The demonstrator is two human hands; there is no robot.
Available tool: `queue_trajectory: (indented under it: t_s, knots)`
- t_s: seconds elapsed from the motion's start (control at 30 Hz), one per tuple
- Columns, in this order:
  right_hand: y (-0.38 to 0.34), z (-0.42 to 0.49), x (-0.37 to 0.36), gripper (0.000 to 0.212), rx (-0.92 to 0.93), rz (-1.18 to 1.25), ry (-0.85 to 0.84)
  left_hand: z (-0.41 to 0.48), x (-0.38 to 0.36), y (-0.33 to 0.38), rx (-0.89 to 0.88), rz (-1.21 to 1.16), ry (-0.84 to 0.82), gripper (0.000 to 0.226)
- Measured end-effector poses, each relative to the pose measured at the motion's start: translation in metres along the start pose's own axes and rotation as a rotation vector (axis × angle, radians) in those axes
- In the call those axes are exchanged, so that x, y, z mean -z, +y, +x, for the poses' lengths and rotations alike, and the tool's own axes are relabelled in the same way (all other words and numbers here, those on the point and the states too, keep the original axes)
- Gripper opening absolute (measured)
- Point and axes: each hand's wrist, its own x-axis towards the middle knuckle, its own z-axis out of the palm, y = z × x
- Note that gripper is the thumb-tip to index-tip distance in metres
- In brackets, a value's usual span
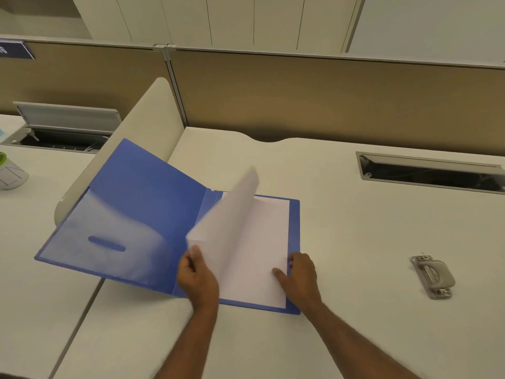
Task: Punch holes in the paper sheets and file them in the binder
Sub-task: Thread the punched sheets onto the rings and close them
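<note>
A blue binder (142, 192) lies open on the white desk, its front cover leaning up against a rounded divider at the left. White paper sheets (262, 250) lie flat on its right half. My left hand (196, 277) pinches the near corner of a lifted sheet (226, 222), which is raised and blurred. My right hand (300, 274) rests on the flat sheets at the binder's near right edge, fingers spread. A grey hole punch (433, 276) sits on the desk to the right, away from both hands.
A rounded beige divider (153, 116) stands behind the binder's cover. An open cable slot (429, 170) is set in the desk at the back right. A tan partition wall runs along the back. On the neighbouring desk at the far left stands a cup with a green rim (8, 170).
</note>
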Motion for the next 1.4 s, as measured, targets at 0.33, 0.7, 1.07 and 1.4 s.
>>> queue_trajectory:
  t_s: [0.33,0.7,1.07,1.4]
  knots:
    - [-0.013,-0.002,-0.016,0.073,-0.082,-0.131,0.023,0.065,0.046,0.011,0.201,0.012,0.308,0.046]
    - [-0.072,-0.014,-0.027,0.065,0.516,-0.103,-0.255,0.063,0.043,0.005,0.22,-0.006,0.308,0.042]
    - [-0.135,-0.004,-0.056,0.056,0.678,-0.249,-0.458,-0.001,0.071,-0.029,-0.873,0.337,-0.258,0.036]
    - [-0.126,0.003,-0.029,0.05,0.525,0.173,-0.51,-0.031,0.023,-0.06,-0.788,1.007,-1.284,0.079]
